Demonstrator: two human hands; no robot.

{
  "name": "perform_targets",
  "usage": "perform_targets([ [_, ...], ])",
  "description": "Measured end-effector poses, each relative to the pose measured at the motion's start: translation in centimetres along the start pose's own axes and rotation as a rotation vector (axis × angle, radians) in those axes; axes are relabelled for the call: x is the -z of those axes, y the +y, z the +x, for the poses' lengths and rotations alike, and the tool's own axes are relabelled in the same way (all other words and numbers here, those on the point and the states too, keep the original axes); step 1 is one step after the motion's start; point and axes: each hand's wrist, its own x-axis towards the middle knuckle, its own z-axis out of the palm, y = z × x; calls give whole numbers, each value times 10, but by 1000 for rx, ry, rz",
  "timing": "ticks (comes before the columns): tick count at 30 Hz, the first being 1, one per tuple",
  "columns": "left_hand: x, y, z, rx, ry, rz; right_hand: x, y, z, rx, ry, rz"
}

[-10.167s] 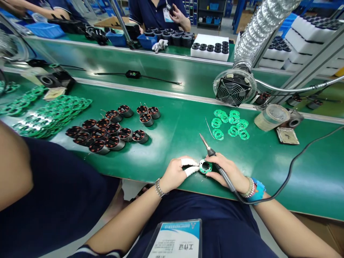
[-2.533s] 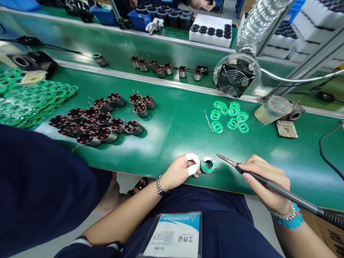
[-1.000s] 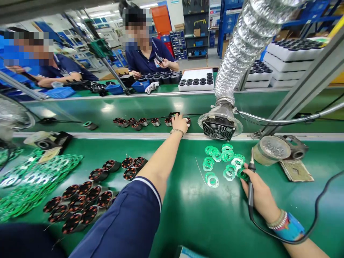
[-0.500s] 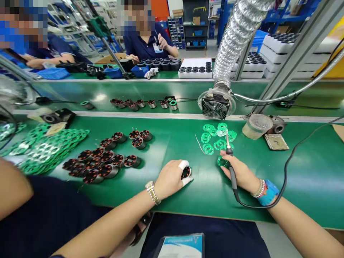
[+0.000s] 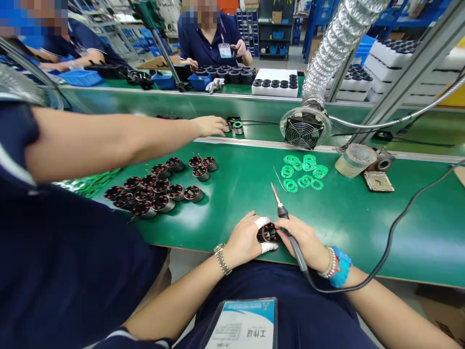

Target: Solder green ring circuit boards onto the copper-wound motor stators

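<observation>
My left hand point(image 5: 247, 240), with white finger cots on thumb and forefinger, grips a motor stator point(image 5: 269, 232) with copper windings just above the bench's near edge. In my right hand point(image 5: 303, 242) is a soldering iron point(image 5: 286, 219), its tip pointing up and away to the left. The right fingertips meet the stator's right side; whether they also pinch something small, I cannot tell. Farther out lie several thin green ring boards point(image 5: 304, 181), with a piece of solder wire point(image 5: 279, 178) beside them. Several more stators point(image 5: 160, 186) stand in a group to the left.
A co-worker's arm point(image 5: 119, 138) reaches across from the left toward stators on the back ledge. A fan with a foil duct point(image 5: 302, 128) hangs ahead. To the right are a plastic tub point(image 5: 355, 161), a square tin point(image 5: 378, 181) and the iron's cable point(image 5: 390, 237).
My right hand has come from the green rings to the stator, carrying the iron; the ring it held no longer shows there. My left hand brought the stator nearer. A co-worker's arm has reached in.
</observation>
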Motion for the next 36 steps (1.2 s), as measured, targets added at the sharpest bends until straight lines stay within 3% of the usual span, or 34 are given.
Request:
perform_targets([
  [6,-4,4,-7,165,97,-156,-3,3,-12,-202,123,42],
  [11,-9,-1,-8,53,111,-132,-4,9,-20,-204,122,22],
  [21,-7,-17,2,27,52,-165,40,12,-36,-275,110,-29],
  [25,-7,-25,3,-13,59,-195,40,13,-35,-365,77,49],
  [36,-10,-28,4,-52,63,-257,38,19,-34,-388,-2,119],
])
